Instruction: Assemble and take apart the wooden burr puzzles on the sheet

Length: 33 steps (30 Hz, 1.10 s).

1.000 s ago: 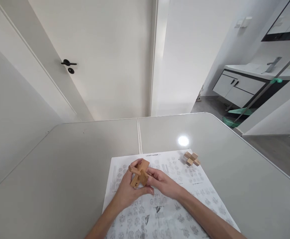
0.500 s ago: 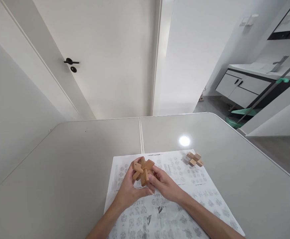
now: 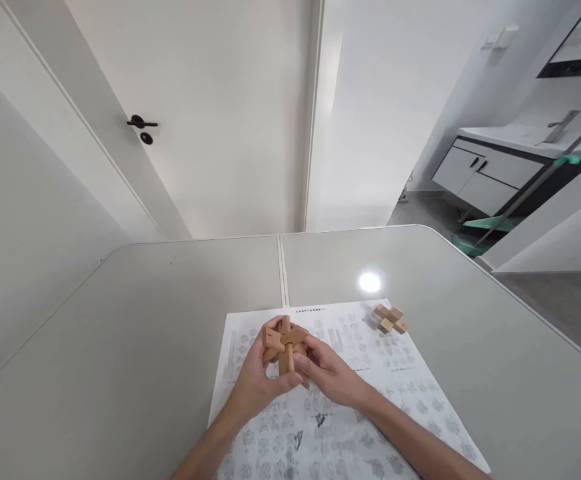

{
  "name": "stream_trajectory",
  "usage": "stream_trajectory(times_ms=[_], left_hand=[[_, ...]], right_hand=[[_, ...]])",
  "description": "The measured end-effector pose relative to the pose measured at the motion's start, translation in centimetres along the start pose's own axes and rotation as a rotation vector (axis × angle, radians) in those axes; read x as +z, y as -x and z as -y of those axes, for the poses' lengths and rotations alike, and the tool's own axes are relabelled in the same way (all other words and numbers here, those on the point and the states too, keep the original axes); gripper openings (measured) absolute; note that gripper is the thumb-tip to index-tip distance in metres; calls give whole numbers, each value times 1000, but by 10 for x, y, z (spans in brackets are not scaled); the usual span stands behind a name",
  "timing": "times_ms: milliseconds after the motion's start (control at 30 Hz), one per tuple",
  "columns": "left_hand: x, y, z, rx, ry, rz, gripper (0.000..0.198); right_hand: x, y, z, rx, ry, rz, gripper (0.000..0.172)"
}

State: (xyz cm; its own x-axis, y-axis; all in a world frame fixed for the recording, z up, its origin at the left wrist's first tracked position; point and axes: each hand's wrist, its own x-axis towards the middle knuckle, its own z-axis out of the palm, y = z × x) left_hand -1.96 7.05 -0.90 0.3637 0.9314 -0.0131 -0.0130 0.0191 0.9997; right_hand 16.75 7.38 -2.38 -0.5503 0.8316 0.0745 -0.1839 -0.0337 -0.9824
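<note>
Between my two hands is a wooden burr puzzle (image 3: 285, 341), its interlocking bars sticking out in several directions, held just above a printed sheet. My left hand (image 3: 254, 381) wraps the puzzle from the left, with the thumb below it. From the right, my right hand (image 3: 328, 372) grips it, thumb pressed against a lower bar. Parts of the puzzle's underside and right side are hidden by the fingers. A smaller wooden cross-shaped puzzle (image 3: 391, 319) lies at the sheet's upper right, apart from both hands.
The printed paper sheet (image 3: 370, 413), covered in small grey diagrams and torn in two spots, lies on a grey table (image 3: 120, 353) with a seam. Beyond the table stand a white door (image 3: 230, 120) and, at right, a sink cabinet (image 3: 490, 170).
The wooden puzzle has turned slightly in my hands, so its front bar now stands more upright. My left thumb has come closer to its lower end. The smaller puzzle stays put.
</note>
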Motion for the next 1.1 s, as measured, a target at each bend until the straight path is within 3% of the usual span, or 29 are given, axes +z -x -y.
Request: stream_trajectory(times_ms=[333, 1100], left_hand=[[0, -1, -1, 18, -47, -14, 78], [3, 1, -7, 47, -145, -85, 71]], right_hand=[[2, -1, 5, -23, -23, 7, 40], [1, -3, 6, -55, 22, -23, 30]])
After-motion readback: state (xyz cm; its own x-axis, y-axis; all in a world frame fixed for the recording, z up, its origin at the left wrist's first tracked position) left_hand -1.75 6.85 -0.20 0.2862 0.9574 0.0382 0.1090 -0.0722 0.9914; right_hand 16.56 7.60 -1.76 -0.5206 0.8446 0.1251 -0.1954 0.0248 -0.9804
